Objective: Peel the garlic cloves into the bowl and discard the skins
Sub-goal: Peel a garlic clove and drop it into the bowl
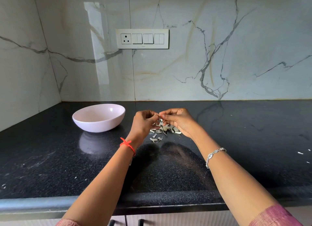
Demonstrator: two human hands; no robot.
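Meeting fingertip to fingertip in the head view, the left hand (145, 123) and right hand (179, 121) are held just above the skins (162, 129) heaped on the counter (50, 158). Both sets of fingers are curled, and a clove, almost wholly hidden, is judged to be pinched between them; its long axis cannot be told. The bowl (98, 125) stands to the left, nearer the left hand.

The bowl (98, 118) is pale pink, the surface (50, 158) black with fine grey speckles. The wall (202, 57) is white, veined grey and gold. The skins (162, 129) are whitish, the thread (128, 145) red, the bracelet (213, 155) silver.
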